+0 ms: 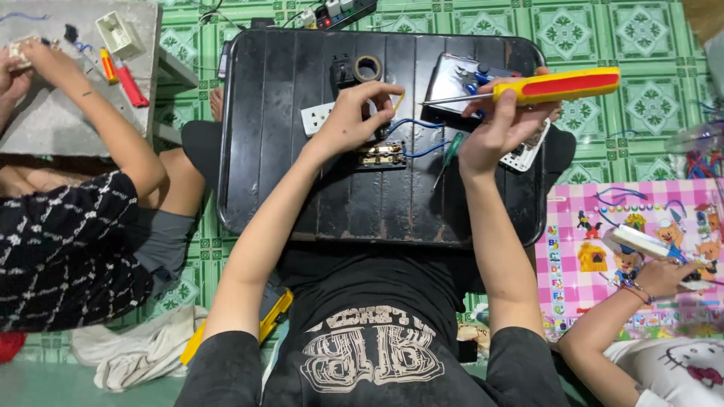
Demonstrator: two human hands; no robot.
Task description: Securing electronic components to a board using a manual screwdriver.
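On the black table (302, 173), a yellow wire (397, 100) is pinched above the switch block (382, 154) by the left hand (351, 120), while a yellow-red screwdriver (558, 85) is gripped by the right hand (501, 124); wiring appears underway, with careful tip alignment judged needed.

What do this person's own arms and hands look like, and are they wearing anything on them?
Both forearms are bare from elbow to fingertips. The left hand and right hand wear no gloves, and no rings, watch or bracelet show. Short dark grey sleeves cover the upper arms, part of a dark T-shirt with a pale printed design on the chest.
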